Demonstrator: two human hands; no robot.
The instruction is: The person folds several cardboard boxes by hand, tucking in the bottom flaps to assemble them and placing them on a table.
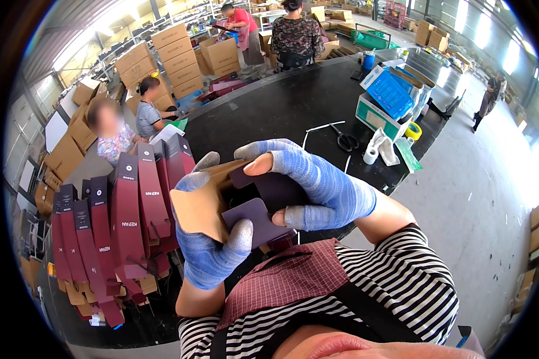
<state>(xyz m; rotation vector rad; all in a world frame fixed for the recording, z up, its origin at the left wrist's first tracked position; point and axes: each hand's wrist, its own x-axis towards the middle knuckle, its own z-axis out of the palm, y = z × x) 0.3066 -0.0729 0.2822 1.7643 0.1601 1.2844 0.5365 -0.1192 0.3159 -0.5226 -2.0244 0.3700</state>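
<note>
Both my hands wear blue knit gloves with greyish fingertips, and some of the right fingertips are bare. Between them is a carton [253,220], dark purple outside and tan inside, with its end flaps standing open toward me. My left hand [212,254] wraps the carton's left side, its thumb at the lower flap. From the right, my right hand [332,188] grips it, fingers over the top edge and thumb against a dark flap. The rest of the carton is hidden behind the flaps and hands.
Several long maroon cartons [129,221] are stacked at the left. On the black table [251,119] lie scissors [345,141], a white roll [371,157], yellow tape [413,131] and a box with blue packages [391,93]. Co-workers sit and stand beyond, among brown cartons [176,60].
</note>
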